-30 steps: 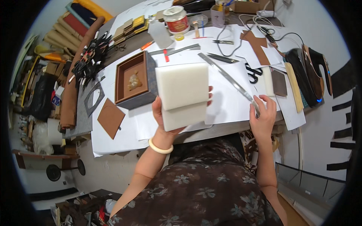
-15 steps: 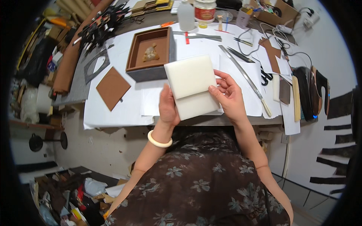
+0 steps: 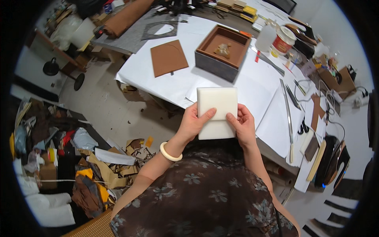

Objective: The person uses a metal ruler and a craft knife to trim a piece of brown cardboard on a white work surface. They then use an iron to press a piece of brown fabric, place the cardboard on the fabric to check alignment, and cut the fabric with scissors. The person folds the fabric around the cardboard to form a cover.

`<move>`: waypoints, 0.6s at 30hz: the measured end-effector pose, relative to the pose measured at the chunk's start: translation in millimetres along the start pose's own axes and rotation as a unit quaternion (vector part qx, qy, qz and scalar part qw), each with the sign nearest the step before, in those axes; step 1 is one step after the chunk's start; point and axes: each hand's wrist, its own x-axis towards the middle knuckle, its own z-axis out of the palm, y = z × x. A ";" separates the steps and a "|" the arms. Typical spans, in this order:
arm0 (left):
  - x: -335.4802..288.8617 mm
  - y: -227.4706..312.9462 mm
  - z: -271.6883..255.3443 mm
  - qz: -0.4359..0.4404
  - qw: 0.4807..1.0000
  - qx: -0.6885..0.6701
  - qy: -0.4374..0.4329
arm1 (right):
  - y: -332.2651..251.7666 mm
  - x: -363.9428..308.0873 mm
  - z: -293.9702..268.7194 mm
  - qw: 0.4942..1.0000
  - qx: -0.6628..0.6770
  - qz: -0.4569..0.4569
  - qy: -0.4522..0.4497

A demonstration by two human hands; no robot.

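Two white foam blocks [image 3: 217, 103], one overlapping the other, are held up in front of my body near the table's front edge. My left hand [image 3: 194, 121] grips their left side, its thumb lying on the front face. On the opposite side my right hand [image 3: 244, 122] pinches the edge, thumb on the front and fingers behind. Beyond them stands an open dark box [image 3: 216, 66] with a brown lining, and a small translucent tan figure [image 3: 223, 50] lies inside it. A brown square sheet [image 3: 169, 59] rests flat to the left of the box.
White paper [image 3: 260, 102] covers much of the table. On the right lie a long metal blade with a pale handle [image 3: 289, 122], black scissors [image 3: 303, 128] and an iron [image 3: 340, 168]. A clear bottle [image 3: 267, 36] and a white tub [image 3: 283, 41] stand behind. Scraps [image 3: 94, 173] fill the lower left.
My view has swung left, so the table appears farther to the right. The foam blocks have come closer to my body and straightened upright. My left thumb now presses on their front.
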 end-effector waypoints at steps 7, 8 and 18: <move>-13.1 11.7 -0.3 0.032 0.989 0.125 -0.071 | -1.1 -1.4 -0.8 0.998 0.055 0.008 -0.006; -13.2 11.8 1.9 0.039 0.992 0.107 -0.060 | -1.4 -1.2 -1.0 0.998 0.050 -0.017 -0.018; -4.8 35.3 -52.0 -0.023 0.990 0.028 -0.134 | 4.7 15.6 34.9 1.000 0.017 -0.021 -0.006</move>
